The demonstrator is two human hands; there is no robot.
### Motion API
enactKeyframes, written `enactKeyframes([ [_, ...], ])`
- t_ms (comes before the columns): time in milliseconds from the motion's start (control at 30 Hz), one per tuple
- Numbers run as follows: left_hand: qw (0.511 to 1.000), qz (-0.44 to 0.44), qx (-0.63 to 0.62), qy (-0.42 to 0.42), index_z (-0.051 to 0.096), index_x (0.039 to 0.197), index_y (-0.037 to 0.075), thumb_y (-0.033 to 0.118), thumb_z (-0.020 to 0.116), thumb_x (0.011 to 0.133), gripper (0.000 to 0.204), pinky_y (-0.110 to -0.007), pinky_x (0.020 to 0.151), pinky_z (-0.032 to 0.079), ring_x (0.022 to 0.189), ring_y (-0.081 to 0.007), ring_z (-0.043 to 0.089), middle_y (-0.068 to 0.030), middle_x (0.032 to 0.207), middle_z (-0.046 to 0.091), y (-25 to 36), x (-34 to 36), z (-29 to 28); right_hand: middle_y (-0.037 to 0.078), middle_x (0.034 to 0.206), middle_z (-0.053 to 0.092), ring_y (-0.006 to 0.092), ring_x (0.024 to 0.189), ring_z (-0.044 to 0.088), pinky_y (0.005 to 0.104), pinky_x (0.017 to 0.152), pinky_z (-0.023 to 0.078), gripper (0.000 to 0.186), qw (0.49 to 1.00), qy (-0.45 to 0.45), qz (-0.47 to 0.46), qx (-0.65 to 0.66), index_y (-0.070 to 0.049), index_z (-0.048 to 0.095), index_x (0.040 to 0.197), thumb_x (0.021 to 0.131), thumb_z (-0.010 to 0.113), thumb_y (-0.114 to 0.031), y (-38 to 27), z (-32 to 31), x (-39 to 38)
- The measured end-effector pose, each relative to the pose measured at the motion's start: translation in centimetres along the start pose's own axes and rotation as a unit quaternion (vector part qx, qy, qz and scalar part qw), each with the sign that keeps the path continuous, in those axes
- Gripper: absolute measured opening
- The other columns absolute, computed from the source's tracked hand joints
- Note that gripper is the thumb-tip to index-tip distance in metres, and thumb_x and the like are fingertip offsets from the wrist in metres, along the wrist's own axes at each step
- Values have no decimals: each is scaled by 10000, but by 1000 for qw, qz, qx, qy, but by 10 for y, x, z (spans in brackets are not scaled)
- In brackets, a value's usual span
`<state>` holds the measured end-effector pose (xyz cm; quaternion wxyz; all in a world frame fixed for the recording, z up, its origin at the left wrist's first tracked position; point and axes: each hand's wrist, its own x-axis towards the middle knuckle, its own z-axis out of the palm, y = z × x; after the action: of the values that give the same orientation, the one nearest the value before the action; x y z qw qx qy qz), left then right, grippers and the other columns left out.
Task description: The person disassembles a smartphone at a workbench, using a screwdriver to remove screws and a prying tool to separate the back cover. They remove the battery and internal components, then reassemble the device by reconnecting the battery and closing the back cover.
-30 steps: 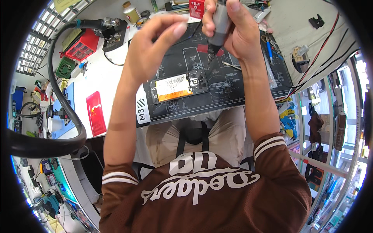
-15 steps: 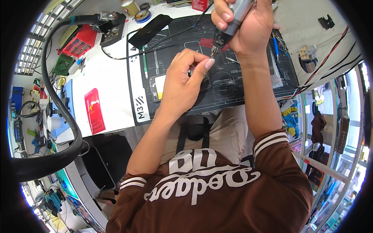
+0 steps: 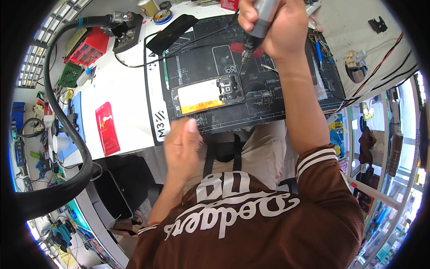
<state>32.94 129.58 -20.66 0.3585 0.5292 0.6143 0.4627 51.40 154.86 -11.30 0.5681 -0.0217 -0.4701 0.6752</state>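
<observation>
In my right hand (image 3: pixel 289 36), closed round its grey body, is a rotary tool (image 3: pixel 266 20). Its metal chuck and thin bit point down over the work mat, just beyond the phone. An opened smartphone (image 3: pixel 201 96) lies flat on the black mat (image 3: pixel 268 107), showing a white and yellow battery and, at its right end, dark parts with a camera frame. Neither hand touches the phone. Back near the table's front edge, my left hand (image 3: pixel 181 145) is smeared by motion, so its finger grip is unclear.
Left of the mat lies a red packet (image 3: pixel 107 128). A black pouch (image 3: pixel 172 35) and a green stick tool (image 3: pixel 165 71) rest along the mat's left side. A thick black hose arm (image 3: pixel 62 107) curves across the left. Blue-handled tweezers (image 3: pixel 318 54) lie at the right.
My left hand has left the bit's tip and drawn back toward my body, uncovering the phone. The rotary tool has shifted slightly left, still in my right hand.
</observation>
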Motion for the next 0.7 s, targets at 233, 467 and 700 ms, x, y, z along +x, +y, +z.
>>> enactKeyframes([
  [233, 938, 191, 288, 20, 640, 1377, 67, 340, 878, 897, 602, -468, 1156, 376, 1342, -355, 529, -138, 1372, 616, 8, 63, -8, 81, 955, 626, 161, 741, 635, 299, 614, 550, 706, 997, -10, 19, -77, -38, 429, 1578, 1129, 473, -582, 30, 4, -16],
  [467, 910, 209, 354, -53, 613, 1474, 72, 559, 910, 782, 897, -518, 1220, 338, 1441, -371, 480, -120, 1458, 589, -6, 79, 5, 91, 896, 631, 168, 648, 630, 300, 563, 529, 740, 991, -13, -55, -123, -2, 396, 1569, 1102, 580, -544, 50, 10, -29],
  [700, 906, 211, 364, -44, 654, 1444, 73, 552, 923, 752, 883, -501, 1179, 373, 1345, -328, 538, -104, 1408, 625, -11, 80, 7, 70, 749, 613, 129, 524, 569, 265, 481, 469, 659, 983, -15, -72, -168, 5, 469, 1491, 1111, 581, -522, 55, 9, -27],
])
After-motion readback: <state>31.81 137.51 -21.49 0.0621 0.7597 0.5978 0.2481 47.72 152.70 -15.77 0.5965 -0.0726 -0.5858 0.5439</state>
